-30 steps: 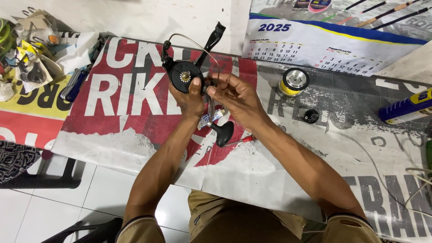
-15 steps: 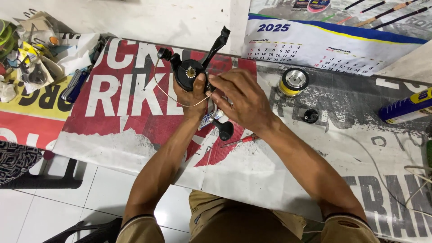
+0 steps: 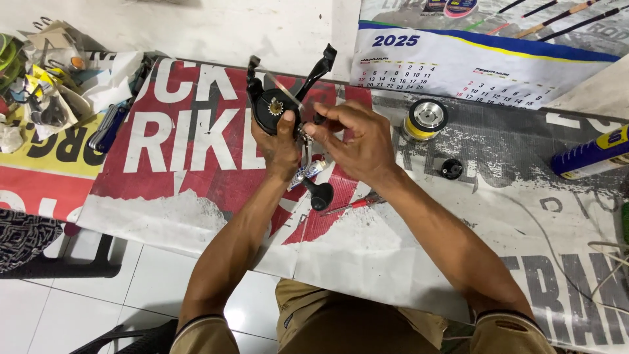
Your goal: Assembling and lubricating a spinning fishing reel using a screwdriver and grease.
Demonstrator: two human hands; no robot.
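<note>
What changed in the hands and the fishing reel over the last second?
The left hand turned the black fishing reel so its brass gear faces up. The right hand shifted from beside the reel to above the crank handle, fingers pinching near the reel body. The spool, small black cap and screwdriver lie as before.

We see a fishing reel body of matt black plastic with a brassy metal gear at its centre. Its crank handle looks like polished, shiny metal ending in a dull black knob. The printed banner under it seems smooth, slightly glossy sheet. The spool nearby shows bright metal rims.
</note>
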